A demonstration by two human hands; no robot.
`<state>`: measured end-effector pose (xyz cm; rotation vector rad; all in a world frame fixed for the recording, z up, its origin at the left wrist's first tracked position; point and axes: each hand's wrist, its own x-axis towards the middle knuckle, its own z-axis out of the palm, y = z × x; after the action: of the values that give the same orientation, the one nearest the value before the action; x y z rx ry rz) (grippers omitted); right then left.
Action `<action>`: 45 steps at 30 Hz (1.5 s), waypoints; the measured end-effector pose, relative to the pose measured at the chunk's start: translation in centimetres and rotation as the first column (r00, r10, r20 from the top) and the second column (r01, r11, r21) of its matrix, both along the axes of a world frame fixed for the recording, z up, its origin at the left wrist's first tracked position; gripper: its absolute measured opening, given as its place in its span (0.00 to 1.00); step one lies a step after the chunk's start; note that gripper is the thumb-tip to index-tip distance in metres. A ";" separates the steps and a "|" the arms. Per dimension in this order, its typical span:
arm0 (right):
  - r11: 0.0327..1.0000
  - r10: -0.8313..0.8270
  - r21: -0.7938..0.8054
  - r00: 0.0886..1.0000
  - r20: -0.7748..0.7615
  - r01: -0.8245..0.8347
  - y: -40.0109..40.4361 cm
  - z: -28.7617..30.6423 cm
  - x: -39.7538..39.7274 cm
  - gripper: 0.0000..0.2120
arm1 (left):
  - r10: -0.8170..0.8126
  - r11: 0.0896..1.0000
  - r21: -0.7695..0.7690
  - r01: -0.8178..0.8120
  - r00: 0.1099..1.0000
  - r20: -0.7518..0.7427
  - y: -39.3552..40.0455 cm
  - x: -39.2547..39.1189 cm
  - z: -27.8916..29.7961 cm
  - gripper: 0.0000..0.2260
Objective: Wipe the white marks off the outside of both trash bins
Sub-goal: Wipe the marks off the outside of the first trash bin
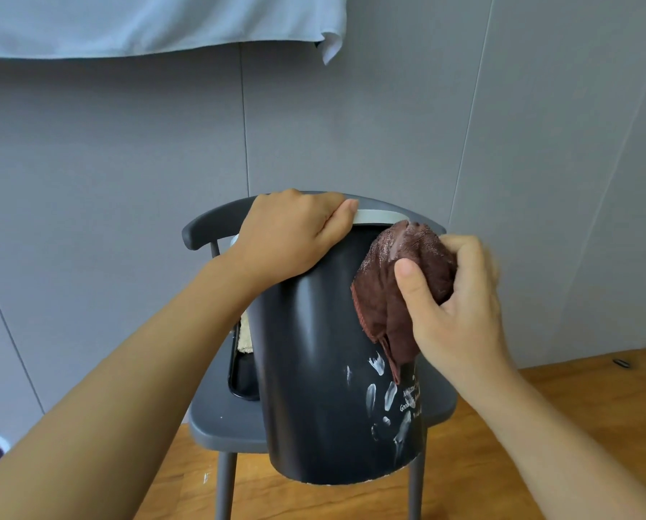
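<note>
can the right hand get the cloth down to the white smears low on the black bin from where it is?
Probably yes. The right hand holds the brown cloth against the black bin directly above the white smears, with bare bin wall between. The left hand grips the rim, steadying it.

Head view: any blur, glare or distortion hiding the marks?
Head view: the right hand with the brown cloth is slightly motion-blurred; white marks on the black bin read sharply, only soft sheen; wide-angle bends wall seams.
</note>
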<state>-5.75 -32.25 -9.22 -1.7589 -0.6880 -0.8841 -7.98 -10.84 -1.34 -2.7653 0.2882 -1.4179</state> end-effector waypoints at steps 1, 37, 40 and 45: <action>0.996 -0.087 -0.030 0.995 0.042 0.088 -0.2 -0.1 0.4 0.15 | 0.005 1.000 -0.003 -0.005 1.000 0.004 0.1 0.0 0.0 0.20; 0.945 -0.174 -0.240 0.962 0.210 0.223 -3.8 4.3 -0.2 0.21 | 0.013 1.000 0.012 -0.014 1.000 0.011 -0.2 0.6 0.0 0.20; 0.937 -0.207 -0.229 0.949 0.239 0.262 -2.3 4.4 -0.7 0.22 | 0.011 1.000 0.013 -0.011 1.000 0.013 -0.1 0.5 0.0 0.19; 0.838 -0.237 -0.399 0.907 0.348 0.372 -0.1 1.8 -1.9 0.29 | 0.004 1.000 0.031 -0.005 1.000 0.014 -0.3 0.5 0.1 0.20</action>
<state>-7.63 -32.34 -7.42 -2.2346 -0.8673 -1.2976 -7.48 -11.18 -1.27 -2.7288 0.3007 -1.4187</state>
